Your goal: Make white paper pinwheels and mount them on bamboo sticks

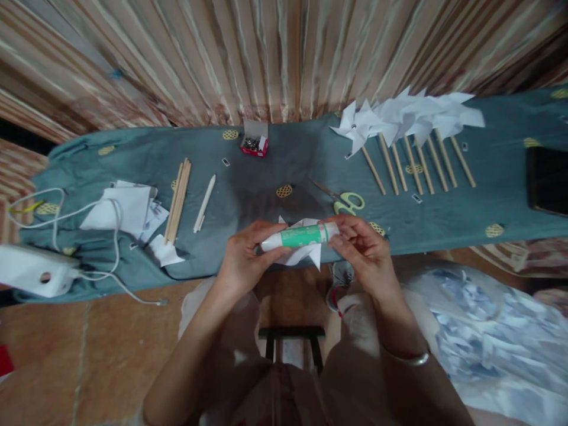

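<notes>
Between both hands lies a white and green glue stick (302, 236), held level above the table's front edge. My left hand (243, 255) grips its left end. The fingers of my right hand (366, 251) pinch the white cap end on the right. Just behind and under the tube a folded white paper pinwheel (306, 255) shows, partly hidden by it. Green-handled scissors (348, 202) rest a little beyond my right hand.
Several finished paper pinwheels on sticks (399, 121) lie at the back right. A red box of metal pins (255, 142) stands at the back. Leftward are wooden sticks (178, 201), a white pen (205, 203), paper pieces (126, 207) and a corded white power strip (38, 271). A dark device (548, 180) sits far right.
</notes>
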`<state>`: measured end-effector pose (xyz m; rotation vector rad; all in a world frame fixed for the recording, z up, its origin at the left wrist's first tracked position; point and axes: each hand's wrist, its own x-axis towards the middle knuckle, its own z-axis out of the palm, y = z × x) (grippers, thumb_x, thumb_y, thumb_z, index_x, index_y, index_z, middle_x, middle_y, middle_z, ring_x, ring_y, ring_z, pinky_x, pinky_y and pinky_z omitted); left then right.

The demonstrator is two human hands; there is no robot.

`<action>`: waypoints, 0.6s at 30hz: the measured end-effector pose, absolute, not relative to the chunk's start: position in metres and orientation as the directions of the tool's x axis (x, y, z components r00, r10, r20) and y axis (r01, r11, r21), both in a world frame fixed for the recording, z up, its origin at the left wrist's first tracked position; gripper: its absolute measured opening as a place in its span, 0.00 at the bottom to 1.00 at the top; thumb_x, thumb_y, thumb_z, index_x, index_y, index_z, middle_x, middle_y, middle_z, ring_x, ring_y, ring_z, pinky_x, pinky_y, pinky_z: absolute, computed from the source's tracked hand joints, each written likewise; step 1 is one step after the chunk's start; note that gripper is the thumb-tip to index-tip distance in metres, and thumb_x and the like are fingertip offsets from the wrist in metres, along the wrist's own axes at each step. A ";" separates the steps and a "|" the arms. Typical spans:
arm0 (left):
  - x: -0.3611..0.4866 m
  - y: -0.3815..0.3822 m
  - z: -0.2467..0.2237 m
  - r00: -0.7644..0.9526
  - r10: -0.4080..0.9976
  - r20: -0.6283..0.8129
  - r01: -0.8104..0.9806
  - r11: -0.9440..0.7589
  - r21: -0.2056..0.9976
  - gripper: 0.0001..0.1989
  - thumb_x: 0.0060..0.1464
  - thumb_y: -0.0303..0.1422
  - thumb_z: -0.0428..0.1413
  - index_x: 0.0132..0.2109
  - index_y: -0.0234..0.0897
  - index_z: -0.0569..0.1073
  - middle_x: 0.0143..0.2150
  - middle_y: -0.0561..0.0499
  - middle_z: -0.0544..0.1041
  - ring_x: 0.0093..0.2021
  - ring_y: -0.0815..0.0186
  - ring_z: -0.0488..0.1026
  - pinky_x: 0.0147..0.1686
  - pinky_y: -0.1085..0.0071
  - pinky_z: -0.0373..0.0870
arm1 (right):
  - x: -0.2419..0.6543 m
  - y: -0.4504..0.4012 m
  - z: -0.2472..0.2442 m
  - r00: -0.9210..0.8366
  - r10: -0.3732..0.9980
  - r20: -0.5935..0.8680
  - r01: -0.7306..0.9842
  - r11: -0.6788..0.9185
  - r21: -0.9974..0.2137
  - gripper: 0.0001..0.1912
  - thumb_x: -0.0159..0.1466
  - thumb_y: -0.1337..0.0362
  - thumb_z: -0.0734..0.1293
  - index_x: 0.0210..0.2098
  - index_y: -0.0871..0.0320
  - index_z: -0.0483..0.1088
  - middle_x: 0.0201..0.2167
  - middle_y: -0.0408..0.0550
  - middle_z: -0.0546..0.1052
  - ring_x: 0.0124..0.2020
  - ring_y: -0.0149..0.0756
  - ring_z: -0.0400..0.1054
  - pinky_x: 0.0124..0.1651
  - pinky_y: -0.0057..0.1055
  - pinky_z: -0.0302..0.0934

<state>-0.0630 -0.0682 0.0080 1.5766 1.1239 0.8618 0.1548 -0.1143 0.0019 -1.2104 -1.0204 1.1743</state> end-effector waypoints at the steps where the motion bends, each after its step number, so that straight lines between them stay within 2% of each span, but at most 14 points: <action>1: -0.063 -0.068 0.009 0.328 0.945 0.010 0.247 -0.096 0.964 0.14 0.51 0.36 0.67 0.46 0.41 0.84 0.41 0.47 0.82 0.41 0.62 0.78 0.42 0.68 0.74 | 0.156 -0.114 0.003 0.137 0.990 -0.035 -0.118 -0.019 -0.993 0.10 0.62 0.56 0.74 0.42 0.49 0.77 0.38 0.42 0.83 0.39 0.33 0.78 0.45 0.32 0.73; 7: -0.062 -0.064 0.016 0.365 0.930 0.039 0.184 -0.113 0.976 0.14 0.49 0.36 0.69 0.45 0.42 0.84 0.41 0.46 0.83 0.40 0.61 0.80 0.40 0.67 0.77 | 0.164 -0.120 0.002 0.144 0.986 -0.085 -0.119 -0.067 -0.991 0.12 0.60 0.56 0.75 0.42 0.50 0.78 0.36 0.42 0.83 0.36 0.34 0.78 0.42 0.32 0.75; 11: -0.065 -0.059 0.021 0.382 0.924 0.009 0.202 -0.093 0.975 0.16 0.48 0.40 0.69 0.44 0.40 0.84 0.42 0.45 0.84 0.40 0.60 0.81 0.40 0.66 0.78 | 0.167 -0.121 0.002 0.186 0.975 -0.124 -0.141 -0.099 -0.985 0.14 0.57 0.53 0.77 0.39 0.51 0.78 0.33 0.43 0.83 0.32 0.33 0.77 0.38 0.31 0.75; 16: -0.076 -0.045 0.021 0.277 0.961 -0.010 0.236 -0.058 0.970 0.17 0.45 0.42 0.71 0.42 0.40 0.84 0.41 0.46 0.84 0.41 0.59 0.80 0.44 0.63 0.78 | 0.171 -0.121 -0.005 0.284 0.948 -0.143 -0.223 -0.079 -0.972 0.14 0.56 0.51 0.77 0.38 0.50 0.79 0.34 0.42 0.82 0.34 0.32 0.77 0.39 0.30 0.76; 18: -0.076 -0.043 0.019 0.210 0.976 -0.061 0.156 0.029 0.987 0.17 0.44 0.41 0.71 0.42 0.40 0.83 0.40 0.46 0.84 0.40 0.60 0.79 0.44 0.63 0.77 | 0.171 -0.121 -0.009 0.308 0.937 -0.163 -0.258 -0.083 -0.963 0.13 0.57 0.52 0.77 0.39 0.49 0.79 0.37 0.41 0.82 0.36 0.32 0.77 0.42 0.30 0.76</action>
